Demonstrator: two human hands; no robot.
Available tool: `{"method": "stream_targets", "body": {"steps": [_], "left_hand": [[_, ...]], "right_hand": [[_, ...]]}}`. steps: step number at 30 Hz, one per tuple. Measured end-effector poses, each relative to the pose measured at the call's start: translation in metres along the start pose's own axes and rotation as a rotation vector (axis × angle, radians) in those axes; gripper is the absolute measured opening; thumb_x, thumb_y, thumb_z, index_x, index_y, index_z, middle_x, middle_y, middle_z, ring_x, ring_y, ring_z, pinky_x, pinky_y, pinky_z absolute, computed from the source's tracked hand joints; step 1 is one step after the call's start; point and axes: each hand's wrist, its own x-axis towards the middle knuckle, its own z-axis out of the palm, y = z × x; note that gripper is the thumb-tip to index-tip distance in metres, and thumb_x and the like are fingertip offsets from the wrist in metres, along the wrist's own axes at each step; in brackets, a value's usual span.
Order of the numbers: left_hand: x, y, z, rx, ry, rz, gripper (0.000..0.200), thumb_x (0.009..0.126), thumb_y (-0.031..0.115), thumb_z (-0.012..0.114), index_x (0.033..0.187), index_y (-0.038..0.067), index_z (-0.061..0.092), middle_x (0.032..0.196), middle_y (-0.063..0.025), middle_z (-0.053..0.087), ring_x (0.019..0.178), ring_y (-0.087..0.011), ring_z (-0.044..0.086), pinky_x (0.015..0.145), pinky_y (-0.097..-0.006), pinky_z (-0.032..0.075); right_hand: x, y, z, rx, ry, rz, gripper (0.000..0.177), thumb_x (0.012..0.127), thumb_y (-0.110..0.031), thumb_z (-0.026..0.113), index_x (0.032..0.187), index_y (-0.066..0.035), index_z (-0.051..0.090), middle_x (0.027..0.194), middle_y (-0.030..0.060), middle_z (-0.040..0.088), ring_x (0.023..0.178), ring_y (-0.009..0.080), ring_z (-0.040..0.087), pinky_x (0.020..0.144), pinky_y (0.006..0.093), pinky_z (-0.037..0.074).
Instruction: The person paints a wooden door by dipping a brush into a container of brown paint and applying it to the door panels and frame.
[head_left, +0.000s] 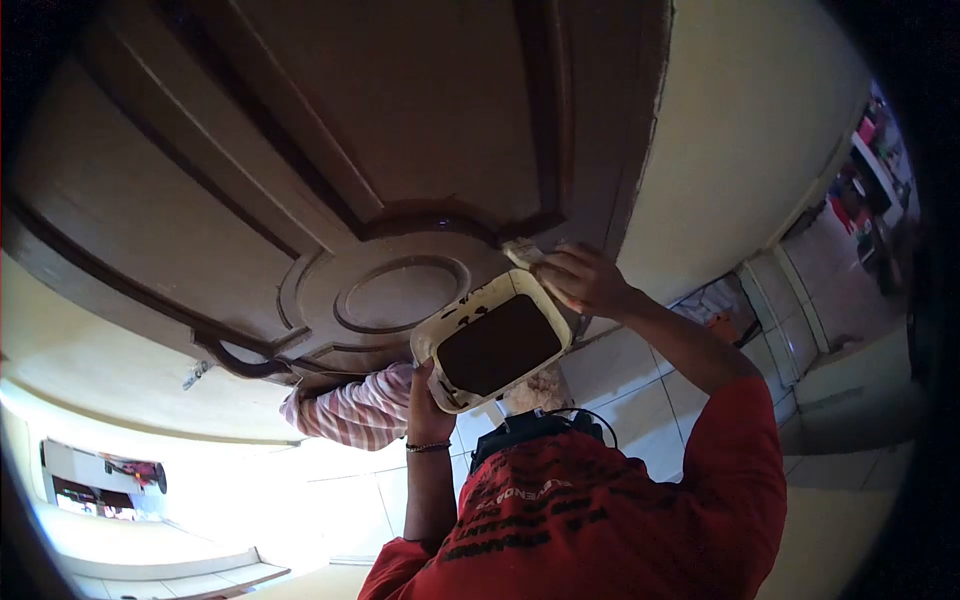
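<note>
My left hand [428, 408] grips the near-left side of a cream plastic tub [560, 312], its thumb over the rim. Dark brown liquid [500, 346] lies in the tub, and brown smears mark the inner wall. Above the tub's far-right corner, my right hand [585, 280] is closed on a pale, crumpled cloth [522, 251]. The cloth meets the brown panelled door [450, 130] in this view, beside a raised moulding. An oval moulding [402, 293] on the door lies just beyond the tub.
A striped towel [355, 408] hangs beside the door edge, left of my left hand. Cream wall [740, 130] borders the door on the right. White floor tiles [620, 375] show below, and a doorway with clutter [865, 200] is at far right.
</note>
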Motion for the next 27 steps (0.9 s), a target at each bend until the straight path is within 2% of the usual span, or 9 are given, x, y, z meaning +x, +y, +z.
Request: {"method": "stream_targets", "body": {"steps": [4, 6, 9, 13, 19, 21, 23, 25, 27], "left_hand": [[-0.003, -0.001, 0.003, -0.087, 0.009, 0.066, 0.048, 0.097, 0.031, 0.05, 0.136, 0.003, 0.046, 0.13, -0.0113, 0.059, 0.116, -0.0254, 0.059, 0.1, -0.0403, 0.048], [-0.002, -0.002, -0.002, -0.05, 0.057, 0.089, 0.048, 0.098, 0.031, 0.049, 0.135, 0.002, 0.047, 0.128, -0.0122, 0.06, 0.115, -0.0255, 0.06, 0.099, -0.0393, 0.048], [-0.001, -0.003, -0.005, -0.028, 0.058, 0.112, 0.048, 0.098, 0.031, 0.048, 0.134, 0.0, 0.047, 0.127, -0.0129, 0.061, 0.115, -0.0249, 0.06, 0.099, -0.038, 0.048], [-0.003, -0.001, -0.01, -0.057, 0.074, 0.144, 0.047, 0.099, 0.031, 0.047, 0.134, -0.001, 0.047, 0.127, -0.0134, 0.06, 0.115, -0.0239, 0.06, 0.099, -0.0368, 0.048], [-0.016, 0.004, -0.028, -0.068, 0.136, 0.251, 0.045, 0.101, 0.03, 0.044, 0.133, -0.001, 0.047, 0.126, -0.0138, 0.06, 0.116, -0.0228, 0.06, 0.1, -0.0349, 0.048], [-0.025, 0.005, -0.035, 0.145, 0.116, 0.353, 0.04, 0.102, 0.024, 0.042, 0.132, -0.002, 0.047, 0.127, -0.0138, 0.06, 0.116, -0.022, 0.059, 0.099, -0.034, 0.048], [-0.023, 0.004, -0.044, 0.025, 0.117, 0.304, 0.035, 0.102, 0.016, 0.039, 0.132, -0.003, 0.045, 0.129, -0.0139, 0.058, 0.117, -0.0214, 0.059, 0.1, -0.0336, 0.048], [-0.021, 0.006, -0.049, -0.107, 0.123, 0.21, 0.044, 0.097, 0.024, 0.05, 0.137, 0.004, 0.044, 0.132, -0.0084, 0.055, 0.123, -0.0203, 0.052, 0.104, -0.0351, 0.041], [-0.023, 0.007, -0.053, -0.059, 0.112, 0.231, 0.045, 0.097, 0.024, 0.051, 0.137, 0.005, 0.045, 0.132, -0.0083, 0.055, 0.122, -0.0205, 0.052, 0.104, -0.0349, 0.041]], "right_hand": [[0.032, -0.014, -0.021, 0.269, 0.177, 0.148, 0.039, 0.072, -0.015, 0.079, 0.109, -0.008, 0.067, 0.1, 0.0077, 0.065, 0.091, 0.0246, 0.064, 0.079, 0.0375, 0.053], [0.052, -0.025, -0.027, 0.507, 0.415, 0.279, 0.028, 0.076, -0.004, 0.076, 0.103, -0.004, 0.067, 0.087, 0.0092, 0.067, 0.078, 0.0255, 0.065, 0.072, 0.0356, 0.053], [0.074, -0.038, -0.023, 0.646, 0.522, 0.345, 0.021, 0.081, -0.001, 0.072, 0.101, -0.001, 0.066, 0.09, 0.0101, 0.068, 0.08, 0.0242, 0.065, 0.072, 0.0336, 0.052], [0.082, -0.039, 0.006, 0.748, 0.54, 0.38, 0.02, 0.082, -0.001, 0.072, 0.101, 0.0, 0.066, 0.094, 0.0107, 0.069, 0.081, 0.0221, 0.065, 0.072, 0.0321, 0.051], [0.065, -0.033, 0.003, 0.651, 0.444, 0.465, 0.016, 0.085, -0.001, 0.069, 0.101, 0.001, 0.066, 0.095, 0.0124, 0.069, 0.086, 0.019, 0.066, 0.074, 0.0288, 0.052], [0.069, -0.038, -0.004, 0.736, 0.462, 0.551, 0.015, 0.086, -0.001, 0.069, 0.101, 0.002, 0.065, 0.097, 0.013, 0.069, 0.088, 0.018, 0.067, 0.075, 0.0279, 0.052], [0.079, -0.046, -0.008, 0.695, 0.48, 0.518, 0.015, 0.086, -0.001, 0.069, 0.1, 0.002, 0.065, 0.096, 0.0133, 0.069, 0.087, 0.0182, 0.067, 0.075, 0.0284, 0.052], [0.089, -0.056, -0.006, 0.651, 0.506, 0.487, 0.016, 0.086, -0.002, 0.07, 0.1, 0.002, 0.064, 0.095, 0.0136, 0.07, 0.086, 0.0184, 0.067, 0.074, 0.0289, 0.053], [0.098, -0.061, -0.003, 0.625, 0.431, 0.477, 0.018, 0.084, -0.002, 0.072, 0.099, 0.002, 0.064, 0.092, 0.0132, 0.07, 0.082, 0.0202, 0.068, 0.072, 0.0306, 0.054]]}}
